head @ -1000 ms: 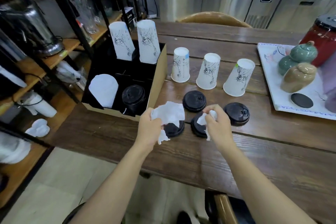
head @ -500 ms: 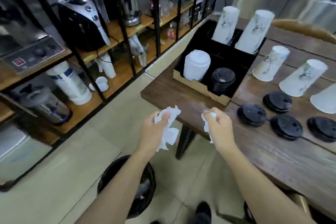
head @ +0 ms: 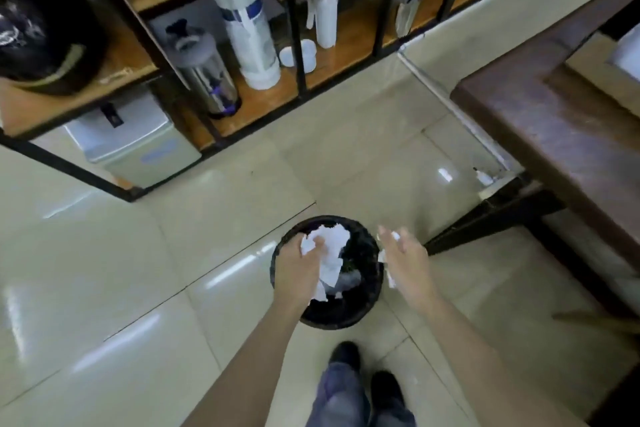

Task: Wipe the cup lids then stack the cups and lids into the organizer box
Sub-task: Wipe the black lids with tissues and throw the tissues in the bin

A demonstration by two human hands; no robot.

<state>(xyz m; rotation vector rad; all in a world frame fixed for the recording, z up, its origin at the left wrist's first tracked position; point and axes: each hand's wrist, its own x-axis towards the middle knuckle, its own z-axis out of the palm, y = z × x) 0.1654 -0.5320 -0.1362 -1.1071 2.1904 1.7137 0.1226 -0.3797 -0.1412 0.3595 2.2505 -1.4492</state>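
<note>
I am looking down at the tiled floor, and no cups or lids are in view. A round black trash bin (head: 367, 308) stands on the floor under my hands. My left hand (head: 298, 270) is over the bin, closed on a crumpled white tissue (head: 330, 250). My right hand (head: 407, 263) is at the bin's right rim, its fingers blurred. A small strip of tissue (head: 390, 276) is pinched at its fingertips and hangs beside it. Only a sliver of the cardboard organizer box (head: 588, 59) shows at the top right, on the dark wooden table (head: 554, 121).
A black-framed wooden shelf along the back holds a metal urn (head: 207, 80), a white canister (head: 249, 38) and small white cups. A grey appliance (head: 131, 139) stands on the floor below it. The table's black leg (head: 485, 218) slants near the bin, and my shoes (head: 346, 354) are just behind it.
My view has swung from the table down to the floor. Both hands have carried their tissues off the table edge to over the trash bin. The cups, lids and most of the box left the view.
</note>
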